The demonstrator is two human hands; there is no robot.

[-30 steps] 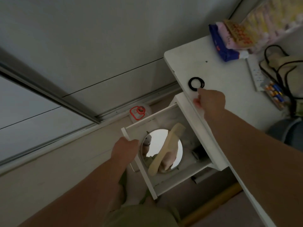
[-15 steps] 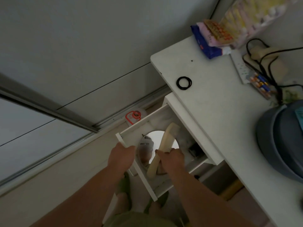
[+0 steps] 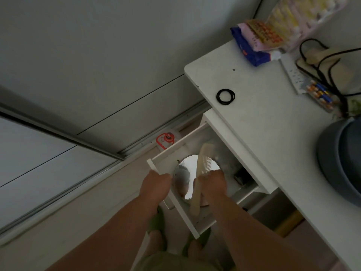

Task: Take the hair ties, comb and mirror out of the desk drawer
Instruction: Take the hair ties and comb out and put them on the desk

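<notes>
Gripping the drawer (image 3: 172, 210) front, the left hand (image 3: 156, 185) hides its edge. Inside, the right hand (image 3: 212, 182) closes on the comb (image 3: 201, 169), covering its middle and part of the mirror (image 3: 187, 165) beneath. Hair ties (image 3: 225, 96) lie on the desk (image 3: 273, 122).

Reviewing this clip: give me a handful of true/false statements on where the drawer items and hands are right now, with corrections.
1. The hair ties lie on the desk top. True.
2. The comb lies across the mirror in the drawer. True.
3. The right hand rests on the desk top. False: it is in the drawer, at the comb.
4. The left hand holds the mirror. False: it grips the drawer front.
5. The drawer is shut. False: it is pulled open.
</notes>
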